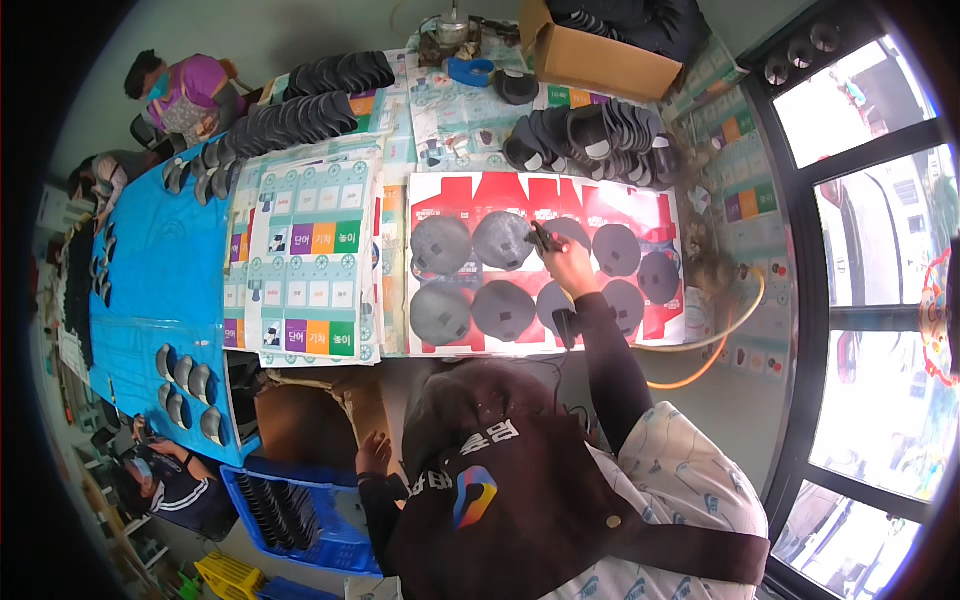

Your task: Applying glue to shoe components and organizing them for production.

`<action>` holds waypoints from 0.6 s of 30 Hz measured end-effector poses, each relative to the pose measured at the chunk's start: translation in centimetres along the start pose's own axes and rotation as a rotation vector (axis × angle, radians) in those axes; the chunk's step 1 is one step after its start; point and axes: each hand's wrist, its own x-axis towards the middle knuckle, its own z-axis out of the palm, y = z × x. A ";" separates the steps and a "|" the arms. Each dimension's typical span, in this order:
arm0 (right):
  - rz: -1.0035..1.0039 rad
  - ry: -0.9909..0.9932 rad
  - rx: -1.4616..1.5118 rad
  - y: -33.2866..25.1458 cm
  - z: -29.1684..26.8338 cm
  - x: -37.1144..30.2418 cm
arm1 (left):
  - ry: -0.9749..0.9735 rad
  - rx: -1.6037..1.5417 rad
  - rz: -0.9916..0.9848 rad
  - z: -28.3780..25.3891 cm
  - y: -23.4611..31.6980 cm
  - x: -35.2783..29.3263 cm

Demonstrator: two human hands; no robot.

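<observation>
Over a red and white printed sheet, my right hand is closed around a black spray gun. Its front points left, toward a round dark grey piece in the back row. Several such pieces lie in two rows; another round piece is at the front left. My hand and forearm partly cover those in the middle. Low at my left side, my left hand is raised with its fingers apart, beside an open cardboard box. I see nothing in it.
Stacked curved black pieces stand behind the sheet, near a full carton. A yellow hose loops at the right. Printed sheets cover the table leftward. A blue crate sits below. Co-workers, including a person, are at the left.
</observation>
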 end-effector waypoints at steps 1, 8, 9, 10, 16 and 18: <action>-0.006 0.027 0.066 0.2 0.4 0.5 | 0.038 0.015 -0.015 0.7 0.3 0.3; -0.098 -0.175 -0.147 -2.2 -1.6 -1.8 | 0.165 -0.035 -0.042 -0.2 1.1 0.6; -0.105 -0.055 -0.186 -1.9 -1.8 -2.1 | 0.179 -0.031 -0.060 -0.5 1.0 0.9; -0.079 0.057 -0.206 -1.6 -1.6 -2.1 | 0.117 0.008 -0.044 -1.9 0.3 1.1; -0.054 -0.059 -0.193 -1.9 -2.5 -3.7 | -0.087 0.118 -0.089 -7.1 -2.2 2.9; 0.208 -0.350 0.055 -4.4 -3.4 -6.1 | -0.023 0.139 -0.087 -7.9 -3.1 2.5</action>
